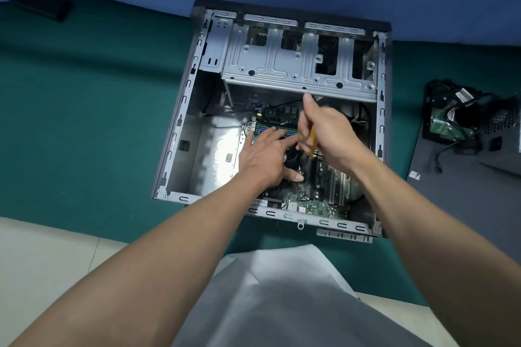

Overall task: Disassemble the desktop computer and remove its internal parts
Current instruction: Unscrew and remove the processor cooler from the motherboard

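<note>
Head view. One computer case point(180, 121), side open, is lying mid-way along the green surface point(84, 121), toward its far edge.

Inside the case:
- One motherboard point(310, 205) is sitting at the near right corner.
- One metal drive cage point(282, 65) is spanning the far end.

Two hands are reaching over the board:
- The left hand point(262, 155) is resting flat, fingers straight.
- The right hand point(324, 132) is clenching one yellow-handled screwdriver point(312, 141).

At the surface's right edge, one grey panel point(451, 191) is carrying one green circuit board point(448, 124) with black cables. One black object point(39, 5) is lying at the far left corner.
</note>
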